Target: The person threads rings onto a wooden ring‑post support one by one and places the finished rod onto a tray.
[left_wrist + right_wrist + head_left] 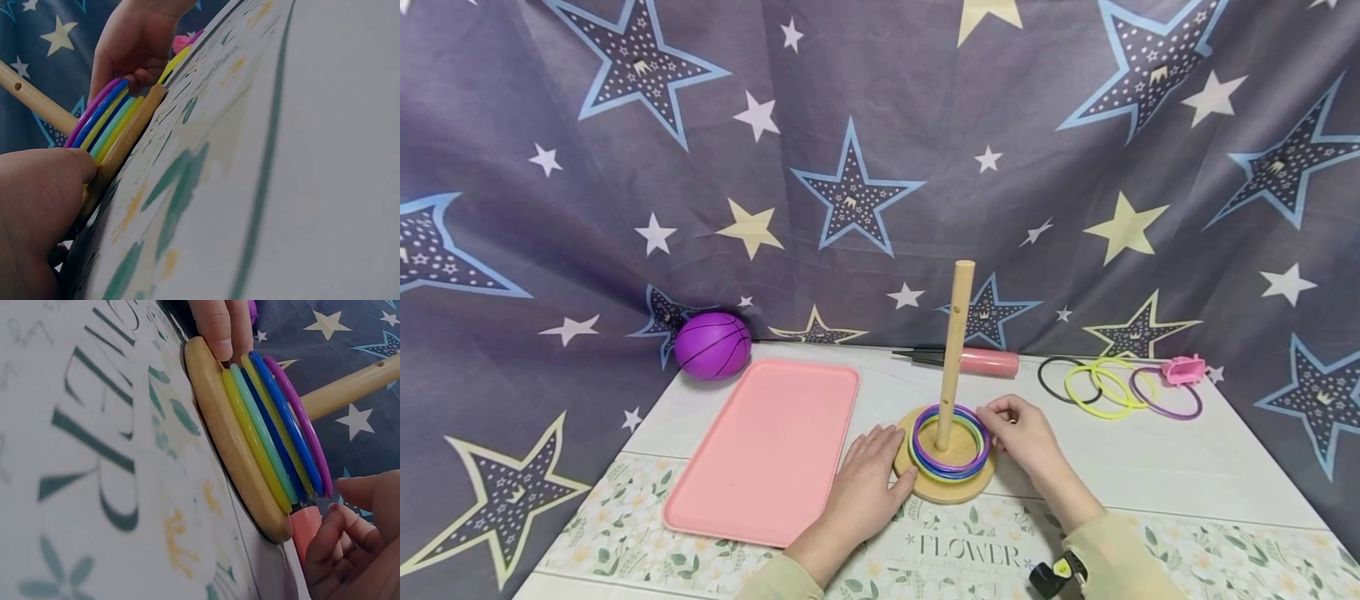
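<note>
A wooden post (pixel 953 358) stands upright on a round wooden base (pixel 951 493). Several plastic rings lie stacked around its foot, with a purple ring (pixel 300 422) on top, a blue ring (pixel 278 406) under it, and yellow and mint rings lower down. My left hand (pixel 868 479) rests at the left side of the base, fingers extended, fingertips by the stack. On the other side is my right hand (pixel 1022 429), its thumb and forefinger at the stack's right edge and its other fingers loosely curled. No ring is seen lifted off the stack.
A pink tray (pixel 767 450) lies left of the base, with a purple ball (pixel 712 346) behind it. Behind the post lies a pink pump (pixel 988 362). Black, yellow and purple loose rings (pixel 1097 414) lie at back right, beside a small pink object (pixel 1183 370).
</note>
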